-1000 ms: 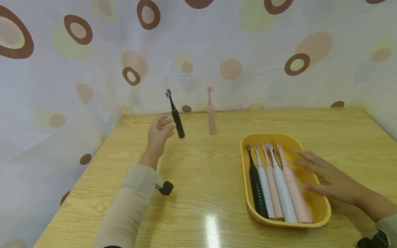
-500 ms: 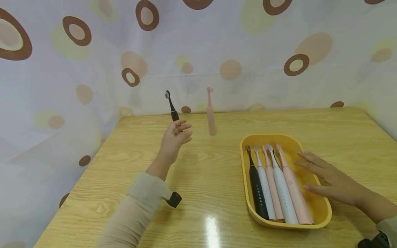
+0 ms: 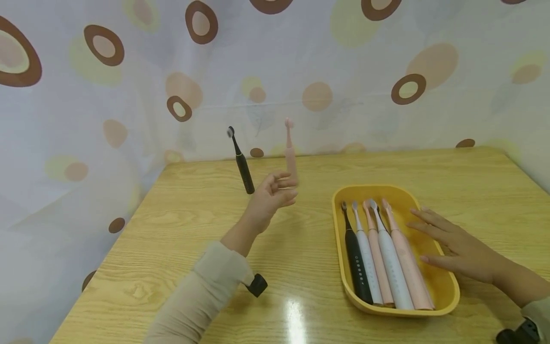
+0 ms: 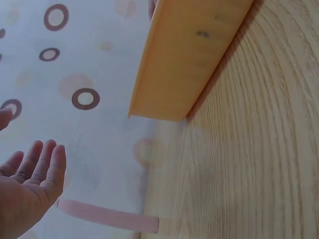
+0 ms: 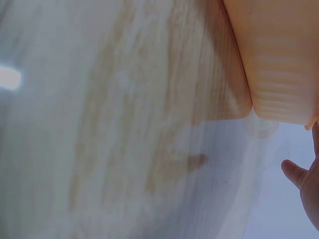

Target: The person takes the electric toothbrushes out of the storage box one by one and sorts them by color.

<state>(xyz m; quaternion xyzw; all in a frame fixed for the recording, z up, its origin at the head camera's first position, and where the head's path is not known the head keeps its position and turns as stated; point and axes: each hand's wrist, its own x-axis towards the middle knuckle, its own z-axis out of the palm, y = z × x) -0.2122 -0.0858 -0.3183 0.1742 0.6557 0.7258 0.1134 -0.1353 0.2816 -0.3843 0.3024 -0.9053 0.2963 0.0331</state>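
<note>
A black electric toothbrush (image 3: pixel 242 161) and a pink one (image 3: pixel 290 150) stand upright on the wooden table (image 3: pixel 180 224) near the back. My left hand (image 3: pixel 271 198) hovers between them with fingers relaxed, holding nothing; it hides the pink brush's base. In the left wrist view the pink brush (image 4: pixel 107 217) shows beside my palm (image 4: pixel 27 191). My right hand (image 3: pixel 451 243) lies flat with spread fingers on the right rim of a yellow tray (image 3: pixel 429 198). Several toothbrushes lie side by side in the tray, among them a black one (image 3: pixel 355 258) and a white one (image 3: pixel 388 260).
A curtain (image 3: pixel 275 71) with brown and yellow ovals closes off the back and left. The tray's outer wall (image 5: pixel 279 64) fills the right wrist view's upper right. A light glare (image 3: pixel 294 315) marks the table's front.
My left hand has moved right, from beside the black toothbrush to in front of the pink one. The black brush now stands free. My right hand has not moved.
</note>
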